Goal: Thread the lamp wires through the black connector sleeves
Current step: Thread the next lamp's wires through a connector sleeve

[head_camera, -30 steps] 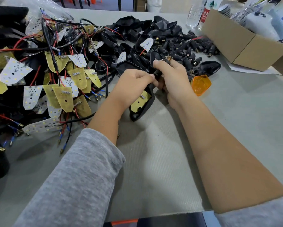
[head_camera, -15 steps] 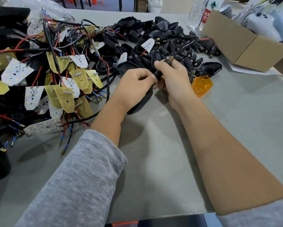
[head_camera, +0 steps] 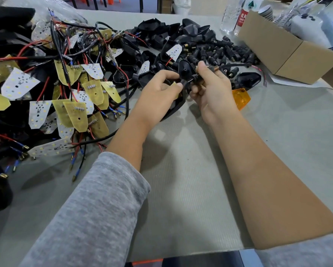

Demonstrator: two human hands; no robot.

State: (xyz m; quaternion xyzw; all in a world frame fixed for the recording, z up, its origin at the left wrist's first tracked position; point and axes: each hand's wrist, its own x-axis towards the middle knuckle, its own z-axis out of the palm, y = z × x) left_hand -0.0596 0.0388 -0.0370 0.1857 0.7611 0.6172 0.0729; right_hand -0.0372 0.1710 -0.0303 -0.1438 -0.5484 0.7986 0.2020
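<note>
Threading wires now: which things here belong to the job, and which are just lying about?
In the job: left hand, right hand, black connector sleeve, black lamp housing, loose sleeve pile, wired LED boards.
Lying about: orange lens, cardboard box, water bottles.

Matt black plastic connector sleeves [head_camera: 229,53] with brass-coloured metal tips are lying at the upper middle beside a matt brown cardboard box [head_camera: 289,53], all sitting on a finely ribbed, dull grey table covering [head_camera: 190,189].
</note>
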